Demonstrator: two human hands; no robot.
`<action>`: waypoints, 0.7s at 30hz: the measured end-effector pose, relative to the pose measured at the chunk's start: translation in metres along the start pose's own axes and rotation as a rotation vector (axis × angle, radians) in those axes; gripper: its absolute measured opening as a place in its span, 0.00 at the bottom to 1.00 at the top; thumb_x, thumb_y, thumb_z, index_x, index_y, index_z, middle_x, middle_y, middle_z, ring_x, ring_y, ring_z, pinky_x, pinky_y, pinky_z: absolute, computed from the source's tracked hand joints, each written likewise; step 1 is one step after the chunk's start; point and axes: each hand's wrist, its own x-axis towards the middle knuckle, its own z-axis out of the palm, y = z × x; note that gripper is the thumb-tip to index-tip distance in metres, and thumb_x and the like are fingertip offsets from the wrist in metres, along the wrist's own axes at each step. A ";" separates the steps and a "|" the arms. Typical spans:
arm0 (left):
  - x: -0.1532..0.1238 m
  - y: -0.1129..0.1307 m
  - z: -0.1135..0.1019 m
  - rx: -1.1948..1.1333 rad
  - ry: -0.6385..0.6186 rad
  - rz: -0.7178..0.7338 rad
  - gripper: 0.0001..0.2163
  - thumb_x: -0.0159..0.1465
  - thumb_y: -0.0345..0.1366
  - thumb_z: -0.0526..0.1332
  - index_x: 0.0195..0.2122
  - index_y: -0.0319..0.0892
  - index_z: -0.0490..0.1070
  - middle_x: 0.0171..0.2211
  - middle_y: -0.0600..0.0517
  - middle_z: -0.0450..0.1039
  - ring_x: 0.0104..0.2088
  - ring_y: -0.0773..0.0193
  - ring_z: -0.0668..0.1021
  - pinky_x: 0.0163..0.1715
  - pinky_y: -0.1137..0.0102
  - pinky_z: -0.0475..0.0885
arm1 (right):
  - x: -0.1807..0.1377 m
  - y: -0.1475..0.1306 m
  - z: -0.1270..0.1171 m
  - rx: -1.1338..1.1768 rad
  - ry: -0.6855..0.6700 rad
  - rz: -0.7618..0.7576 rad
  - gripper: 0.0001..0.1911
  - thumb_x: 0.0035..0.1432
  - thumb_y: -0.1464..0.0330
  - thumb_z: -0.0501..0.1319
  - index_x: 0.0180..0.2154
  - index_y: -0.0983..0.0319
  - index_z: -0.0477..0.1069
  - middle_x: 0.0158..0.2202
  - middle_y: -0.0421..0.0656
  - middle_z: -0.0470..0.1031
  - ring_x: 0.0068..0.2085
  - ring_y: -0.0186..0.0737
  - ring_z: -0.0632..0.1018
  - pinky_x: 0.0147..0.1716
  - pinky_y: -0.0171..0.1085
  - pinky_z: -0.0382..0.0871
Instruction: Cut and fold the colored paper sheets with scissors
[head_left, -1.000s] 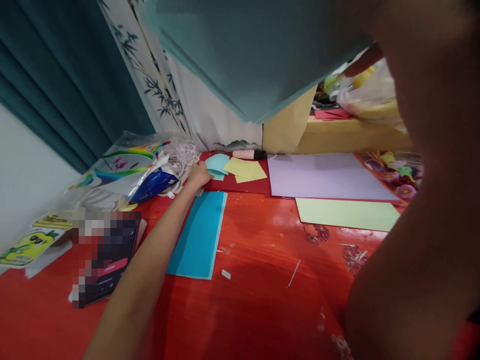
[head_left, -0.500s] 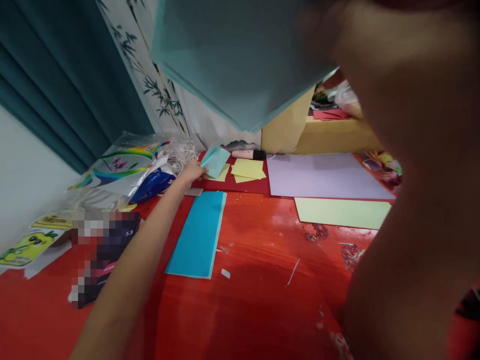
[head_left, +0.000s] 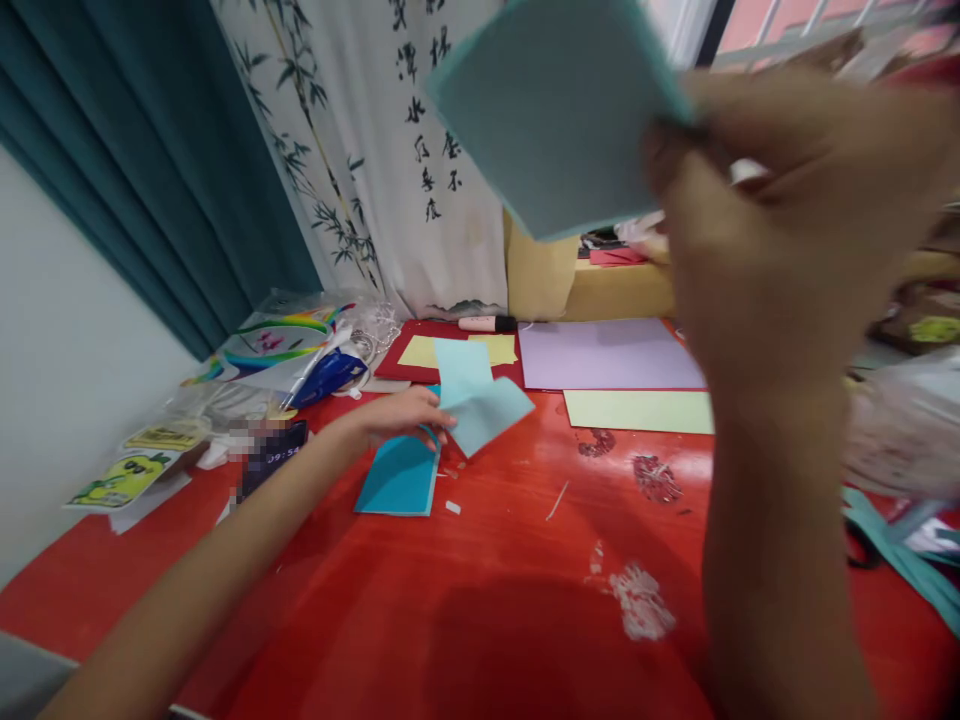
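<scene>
My right hand [head_left: 757,230] is raised close to the camera and pinches a corner of a grey-blue paper sheet [head_left: 559,110] held up in the air. My left hand [head_left: 401,415] reaches over the red table [head_left: 480,600] and grips a light blue folded paper piece [head_left: 476,400]. That piece hangs just above a darker blue paper strip [head_left: 401,478] lying flat on the table.
Yellow papers [head_left: 420,350], a lilac sheet [head_left: 600,355] and a pale green sheet [head_left: 637,410] lie further back. A marker [head_left: 487,323] lies by the wall. Plastic packets [head_left: 277,345], stickers [head_left: 124,478] and a phone [head_left: 270,455] sit at left; a plastic bag [head_left: 900,430] at right.
My left hand picked the light blue piece up from the back of the table and drew it nearer, over the blue strip. My right hand and its sheet moved away from the camera.
</scene>
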 end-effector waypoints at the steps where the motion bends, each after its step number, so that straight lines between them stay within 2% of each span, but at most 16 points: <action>1: -0.001 -0.003 0.011 0.019 -0.041 -0.014 0.10 0.50 0.38 0.64 0.24 0.37 0.66 0.23 0.48 0.73 0.26 0.63 0.76 0.26 0.69 0.71 | -0.007 0.000 0.005 -0.158 0.084 -0.137 0.20 0.59 0.67 0.48 0.46 0.68 0.72 0.38 0.43 0.75 0.43 0.36 0.72 0.42 0.37 0.58; 3: 0.001 -0.008 0.028 0.061 -0.097 -0.032 0.09 0.49 0.37 0.64 0.25 0.37 0.68 0.23 0.48 0.74 0.25 0.63 0.76 0.25 0.69 0.71 | -0.034 0.011 0.021 -0.255 0.011 -0.208 0.18 0.59 0.71 0.49 0.46 0.63 0.72 0.38 0.43 0.75 0.40 0.38 0.75 0.37 0.36 0.64; 4: 0.003 -0.010 0.033 0.082 -0.108 -0.032 0.08 0.48 0.36 0.64 0.25 0.37 0.68 0.22 0.48 0.73 0.24 0.63 0.76 0.25 0.70 0.70 | -0.052 0.020 0.031 -0.308 -0.075 -0.233 0.17 0.60 0.71 0.49 0.45 0.61 0.73 0.38 0.43 0.76 0.39 0.39 0.75 0.35 0.37 0.66; 8: 0.012 -0.012 0.039 0.118 -0.119 0.003 0.10 0.44 0.30 0.63 0.31 0.39 0.71 0.21 0.53 0.72 0.23 0.64 0.75 0.25 0.70 0.70 | -0.137 0.060 0.051 -0.294 -0.389 -0.309 0.16 0.61 0.72 0.50 0.47 0.61 0.70 0.41 0.43 0.76 0.38 0.38 0.75 0.31 0.35 0.69; 11: 0.017 -0.010 0.039 0.084 -0.112 0.009 0.17 0.44 0.27 0.60 0.38 0.42 0.72 0.24 0.53 0.74 0.24 0.64 0.76 0.26 0.70 0.71 | -0.179 0.074 0.043 -0.302 -0.417 -0.292 0.16 0.61 0.74 0.50 0.48 0.60 0.69 0.42 0.42 0.76 0.41 0.38 0.75 0.35 0.36 0.70; 13: 0.019 -0.009 0.041 0.042 -0.083 0.006 0.17 0.46 0.28 0.58 0.38 0.42 0.72 0.29 0.50 0.75 0.28 0.63 0.77 0.29 0.70 0.72 | -0.190 0.076 0.034 -0.310 -0.391 -0.234 0.17 0.61 0.74 0.49 0.50 0.61 0.68 0.45 0.43 0.74 0.43 0.39 0.74 0.38 0.37 0.70; 16: 0.022 -0.009 0.047 -0.023 -0.007 -0.002 0.11 0.52 0.34 0.56 0.35 0.39 0.71 0.37 0.44 0.76 0.34 0.61 0.78 0.33 0.70 0.72 | -0.191 0.075 0.024 -0.308 -0.378 -0.181 0.17 0.62 0.73 0.48 0.51 0.61 0.67 0.46 0.44 0.74 0.44 0.39 0.74 0.39 0.38 0.69; 21: 0.025 -0.008 0.061 -0.067 0.118 0.013 0.17 0.60 0.46 0.48 0.37 0.38 0.68 0.41 0.40 0.74 0.36 0.60 0.78 0.34 0.68 0.73 | -0.196 0.073 0.022 -0.303 -0.483 -0.338 0.15 0.61 0.71 0.50 0.47 0.62 0.70 0.42 0.45 0.75 0.41 0.40 0.75 0.35 0.38 0.68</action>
